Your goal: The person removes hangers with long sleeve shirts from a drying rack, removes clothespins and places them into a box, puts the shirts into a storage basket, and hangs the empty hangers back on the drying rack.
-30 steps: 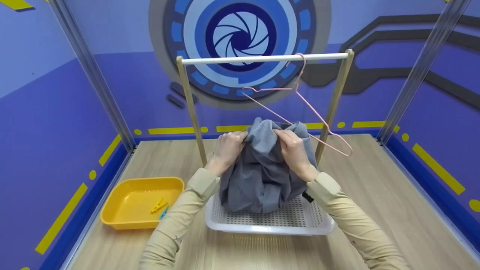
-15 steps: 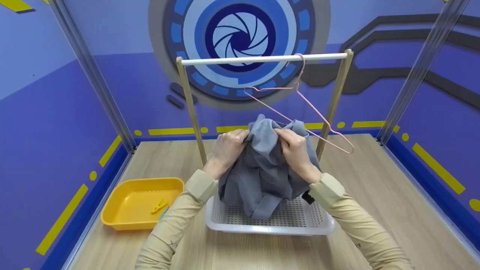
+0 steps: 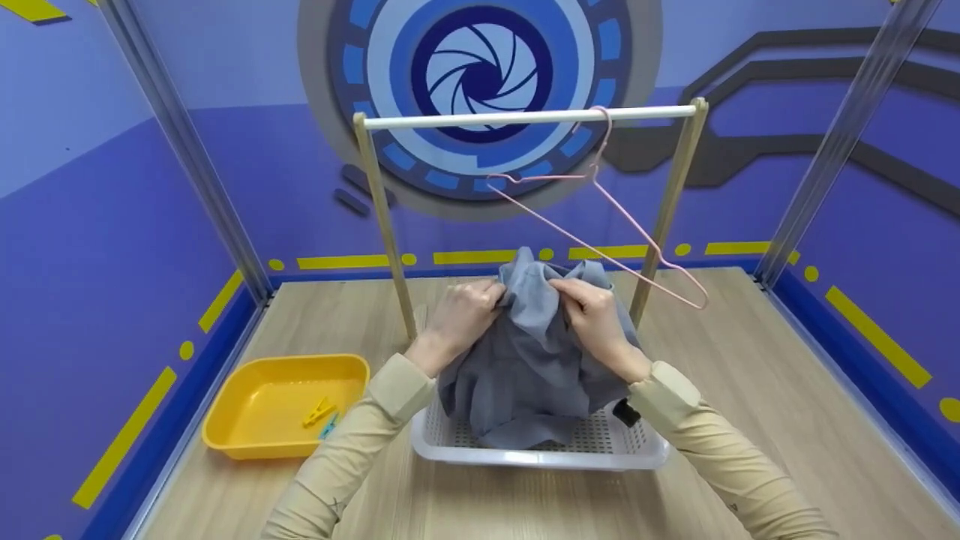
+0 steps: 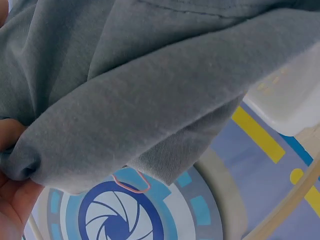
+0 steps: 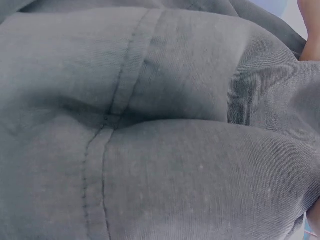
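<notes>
A crumpled grey cloth garment [image 3: 532, 367] hangs from both hands, its lower folds down in a white perforated basket [image 3: 540, 458]. Its kind cannot be made out, though a stitched seam shows in the right wrist view. On the left side of the bunched top, my left hand [image 3: 466, 311] grips the fabric; in the left wrist view its fingers [image 4: 12, 132] pinch a fold. My right hand [image 3: 598, 315] pinches the cloth on the other side, thumb and fingers bent. Behind the garment a pink hanger [image 3: 626, 214] hangs from the white rail [image 3: 480, 120], apart from both hands.
Wooden posts [image 3: 382, 225] hold up the rail behind the basket. To the left stands a yellow tray [image 3: 247, 450] with a yellow clothespin [image 3: 319, 412] and a teal clothespin [image 3: 328, 426]. Blue patterned walls enclose the wooden table [image 3: 757, 360].
Both hands have lowered slightly with the garment, after a small lift half a second ago. The garment's hem now spreads lower in the basket. Both hands keep their hold.
</notes>
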Demonstrator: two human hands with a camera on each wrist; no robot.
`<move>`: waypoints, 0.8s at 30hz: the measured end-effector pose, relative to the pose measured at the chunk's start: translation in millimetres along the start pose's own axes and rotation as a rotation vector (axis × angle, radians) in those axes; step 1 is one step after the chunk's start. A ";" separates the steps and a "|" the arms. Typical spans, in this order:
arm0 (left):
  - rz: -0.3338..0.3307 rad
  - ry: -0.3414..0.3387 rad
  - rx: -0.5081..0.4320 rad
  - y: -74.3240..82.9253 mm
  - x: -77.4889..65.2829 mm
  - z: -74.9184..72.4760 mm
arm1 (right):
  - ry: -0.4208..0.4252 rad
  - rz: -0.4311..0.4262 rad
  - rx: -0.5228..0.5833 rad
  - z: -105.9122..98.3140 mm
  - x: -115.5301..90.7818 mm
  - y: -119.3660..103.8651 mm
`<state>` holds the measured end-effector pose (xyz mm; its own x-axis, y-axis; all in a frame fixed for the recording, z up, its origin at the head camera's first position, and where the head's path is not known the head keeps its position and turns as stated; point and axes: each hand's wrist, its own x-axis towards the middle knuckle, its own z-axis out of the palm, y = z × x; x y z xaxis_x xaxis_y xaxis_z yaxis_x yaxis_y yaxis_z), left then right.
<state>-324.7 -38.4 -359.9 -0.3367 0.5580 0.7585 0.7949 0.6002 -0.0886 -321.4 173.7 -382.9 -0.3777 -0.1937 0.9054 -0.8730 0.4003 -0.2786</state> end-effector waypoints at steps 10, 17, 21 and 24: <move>0.074 -0.161 0.043 7.6 -18.4 6.6 | -0.163 0.050 0.009 -2.6 -21.8 5.2; 0.097 -0.296 0.011 11.2 -29.4 18.3 | -0.327 0.126 0.043 -1.1 -34.2 10.8; 0.112 -0.357 0.001 14.3 -34.5 28.2 | -0.436 0.153 0.059 0.0 -42.0 16.3; 0.114 -0.414 -0.009 18.1 -37.6 34.7 | -0.529 0.178 0.058 0.5 -47.5 20.0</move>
<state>-315.1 -28.6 -412.4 -0.4193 0.8044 0.4208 0.8424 0.5175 -0.1500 -321.0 190.5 -431.6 -0.6106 -0.5569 0.5630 -0.7918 0.4204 -0.4430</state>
